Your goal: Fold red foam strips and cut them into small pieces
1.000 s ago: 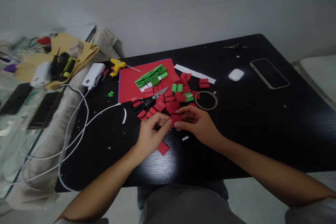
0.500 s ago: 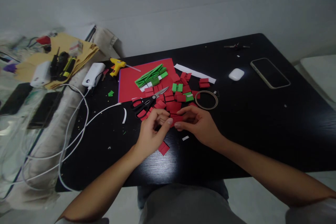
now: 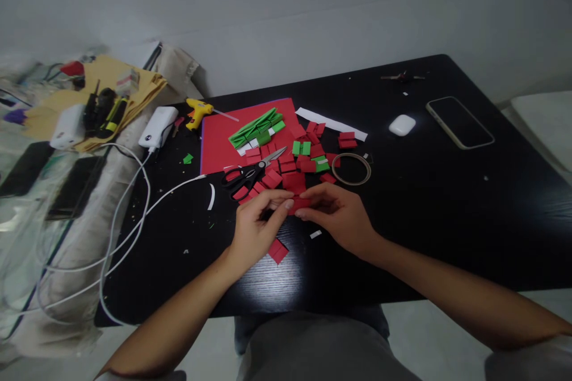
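Note:
Between my two hands is a small folded red paper piece (image 3: pixel 298 205), partly covered by fingers. My left hand (image 3: pixel 261 223) pinches its left side, thumb in front and fingers behind. On its right side my right hand (image 3: pixel 337 211) grips it the same way. Just beyond lie several folded red paper pieces (image 3: pixel 271 178) and a few green ones (image 3: pixel 301 148). Black-handled scissors (image 3: pixel 252 174) rest open on the pile. Nearer to me, below my left hand, lies another folded red piece (image 3: pixel 277 251).
A roll of tape (image 3: pixel 351 182) lies flat to the right. Behind are a red sheet (image 3: pixel 218 143), a green folded bundle (image 3: pixel 255 128), a white strip (image 3: pixel 330 124) and a yellow glue gun (image 3: pixel 199 113). White cables (image 3: pixel 147 208) loop along the left; an earbud case (image 3: pixel 402 125) and phone (image 3: pixel 460 123) lie right.
My fingers have shifted a little on the red paper piece, and its front face has tipped flatter. Both hands stay in about the same place, and the other things lie as before.

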`<state>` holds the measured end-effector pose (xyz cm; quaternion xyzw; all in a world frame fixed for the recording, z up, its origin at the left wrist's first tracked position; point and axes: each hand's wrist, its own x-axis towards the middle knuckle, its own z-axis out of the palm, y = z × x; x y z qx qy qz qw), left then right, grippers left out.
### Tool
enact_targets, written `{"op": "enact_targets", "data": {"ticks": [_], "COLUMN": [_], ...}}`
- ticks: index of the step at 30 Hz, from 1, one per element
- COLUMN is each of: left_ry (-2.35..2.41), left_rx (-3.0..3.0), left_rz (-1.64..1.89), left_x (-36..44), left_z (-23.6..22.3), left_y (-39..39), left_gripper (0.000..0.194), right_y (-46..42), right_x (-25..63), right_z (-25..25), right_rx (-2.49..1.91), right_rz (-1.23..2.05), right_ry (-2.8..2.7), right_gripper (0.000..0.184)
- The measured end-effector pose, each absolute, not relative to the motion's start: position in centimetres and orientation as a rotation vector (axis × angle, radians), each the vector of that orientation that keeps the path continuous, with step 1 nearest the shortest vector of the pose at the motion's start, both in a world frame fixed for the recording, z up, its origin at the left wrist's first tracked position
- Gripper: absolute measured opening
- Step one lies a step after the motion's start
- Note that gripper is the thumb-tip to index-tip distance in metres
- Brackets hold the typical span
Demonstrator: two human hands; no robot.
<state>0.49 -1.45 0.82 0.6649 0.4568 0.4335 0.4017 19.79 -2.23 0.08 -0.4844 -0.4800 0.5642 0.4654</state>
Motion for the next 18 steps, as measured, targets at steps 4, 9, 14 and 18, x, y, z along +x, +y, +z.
{"op": "enact_targets", "data": {"ticks": [4, 9, 14, 18], "left_ry": [1.169, 1.157, 1.181, 1.19], "left_rx": [1.688, 1.65, 1.65, 1.666], "left_rz": [1.109, 1.12, 1.108, 1.113], "left_x": [0.62, 0.69, 0.65, 0.7], "left_z": [1.0, 1.12, 1.08, 1.11], "left_y": [-1.45, -1.44, -1.46, -1.52], "left_gripper": [0.011, 0.01, 0.009, 0.008], "right_y": [-2.31, -2.36, -2.43, -2.48], "right_x": [19.76, 19.76, 19.77, 19.77], "right_z": [-0.17, -0.3, -0.22, -0.27], "right_rx": [-1.178, -1.18, -1.209, -1.213], "right_rz": [1.352, 1.331, 1.275, 1.249], "right_ry": [-1.2, -1.222, -1.264, -1.285], "right_gripper": [0.028, 0.029, 0.027, 0.026]}}
